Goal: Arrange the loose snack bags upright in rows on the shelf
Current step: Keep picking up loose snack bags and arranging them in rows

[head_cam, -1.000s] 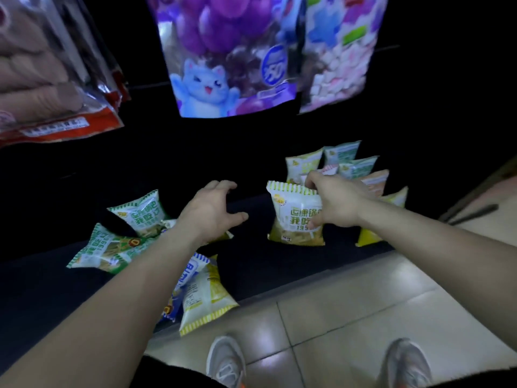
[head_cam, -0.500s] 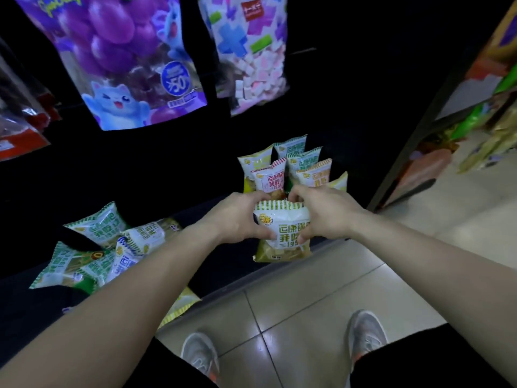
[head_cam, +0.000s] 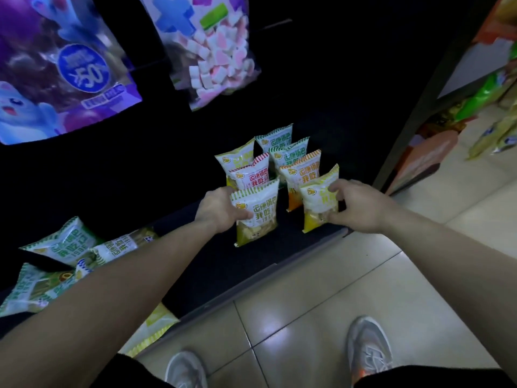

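Observation:
On the dark low shelf [head_cam: 212, 264] two rows of small snack bags stand upright. My left hand [head_cam: 221, 210] grips the front bag of the left row, a yellow-green striped bag [head_cam: 258, 212], by its left edge. My right hand [head_cam: 355, 204] grips the front bag of the right row, a yellow bag [head_cam: 320, 201], from its right side. Behind them stand a red-trimmed bag [head_cam: 251, 175], an orange bag [head_cam: 300, 175] and several more. Loose green bags [head_cam: 63, 245] lie flat in a heap at the shelf's left end, partly hidden by my left forearm.
Large hanging candy bags, a purple one [head_cam: 67, 68] and a marshmallow one [head_cam: 212, 51], hang above the shelf. One yellow bag [head_cam: 156, 326] overhangs the shelf's front edge. My shoes [head_cam: 369, 348] stand on the tiled floor. Another rack of goods [head_cam: 475, 107] is at right.
Both hands held one bag together half a second ago. Now the left hand alone holds it at the left row's front, and the right hand has moved to the yellow bag.

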